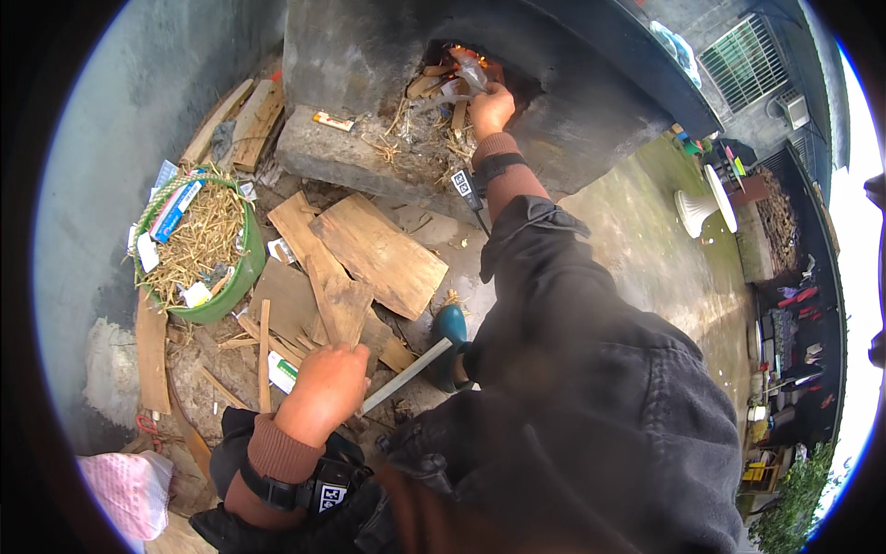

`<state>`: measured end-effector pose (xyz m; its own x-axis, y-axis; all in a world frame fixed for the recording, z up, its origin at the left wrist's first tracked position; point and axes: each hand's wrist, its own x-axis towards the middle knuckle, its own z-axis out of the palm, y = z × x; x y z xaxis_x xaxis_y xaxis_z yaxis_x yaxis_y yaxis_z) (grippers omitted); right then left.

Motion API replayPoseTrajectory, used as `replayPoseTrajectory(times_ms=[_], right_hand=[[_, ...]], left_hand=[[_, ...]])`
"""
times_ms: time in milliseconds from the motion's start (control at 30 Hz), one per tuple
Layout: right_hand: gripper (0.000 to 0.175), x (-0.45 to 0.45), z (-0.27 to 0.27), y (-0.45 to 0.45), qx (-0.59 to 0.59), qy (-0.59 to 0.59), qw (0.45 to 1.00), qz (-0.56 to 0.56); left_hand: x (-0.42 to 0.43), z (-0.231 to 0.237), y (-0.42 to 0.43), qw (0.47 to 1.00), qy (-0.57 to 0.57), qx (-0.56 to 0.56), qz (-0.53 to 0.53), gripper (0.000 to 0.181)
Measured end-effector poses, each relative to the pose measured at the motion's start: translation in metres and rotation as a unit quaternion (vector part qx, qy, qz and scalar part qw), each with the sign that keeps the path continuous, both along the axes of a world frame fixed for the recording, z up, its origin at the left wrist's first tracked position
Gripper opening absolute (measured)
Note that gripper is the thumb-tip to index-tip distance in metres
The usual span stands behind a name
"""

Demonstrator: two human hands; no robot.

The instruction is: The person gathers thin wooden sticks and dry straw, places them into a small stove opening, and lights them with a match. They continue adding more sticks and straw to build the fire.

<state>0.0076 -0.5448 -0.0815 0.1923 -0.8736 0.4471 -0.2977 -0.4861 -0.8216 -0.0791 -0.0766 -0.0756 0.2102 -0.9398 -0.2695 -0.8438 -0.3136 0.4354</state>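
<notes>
At the mouth of a concrete stove (346,62), my right hand (492,108) holds a crumpled piece of clear plastic (471,71) against the fire. Flames (465,52) and glowing bits show beyond it, with wood pieces (422,84) and straw just to its left. My left hand (329,388), lower down, grips the near end of a thin piece of wood (345,305); its fingertips are partly hidden. Larger flat boards (381,255) lie on the ground beyond that hand. On the stove's ledge (311,149) rests a small printed packet or lighter (333,122).
A green basket (239,284) of straw and discarded boxes stands at left, near split wood (259,124) by the wall. My teal boot (450,329) is beside a pale strip (407,376). A pink patterned bag or cloth (131,488) lies lower left. A white pedestal (694,211) stands outside at right.
</notes>
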Motion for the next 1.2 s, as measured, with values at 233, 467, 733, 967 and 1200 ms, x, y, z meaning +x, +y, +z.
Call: replayPoseTrajectory(times_ms=[233,467,733,967,1200], right_hand=[[0.018,-0.026,0.014,0.042,-0.292,0.119,0.933,0.174],[0.019,-0.041,0.034,0.042,-0.277,0.145,0.947,0.070],[0.021,0.013,-0.007,-0.026,-0.178,-0.117,0.976,-0.039],[0.027,0.091,-0.022,-0.117,-0.286,-0.045,0.957,-0.016],[0.033,0.107,-0.023,-0.139,-0.244,0.332,0.911,0.008]], left_hand=[[0.013,-0.002,-0.004,1.000,0.009,0.014,0.002,0.025],[0.016,-0.004,-0.002,1.000,0.006,0.012,-0.001,0.025],[0.020,-0.007,-0.001,1.000,0.009,0.002,0.007,0.025],[0.030,-0.010,0.002,0.999,0.020,0.011,0.034,0.026],[0.027,-0.011,0.006,0.999,0.027,0.012,0.039,0.026]])
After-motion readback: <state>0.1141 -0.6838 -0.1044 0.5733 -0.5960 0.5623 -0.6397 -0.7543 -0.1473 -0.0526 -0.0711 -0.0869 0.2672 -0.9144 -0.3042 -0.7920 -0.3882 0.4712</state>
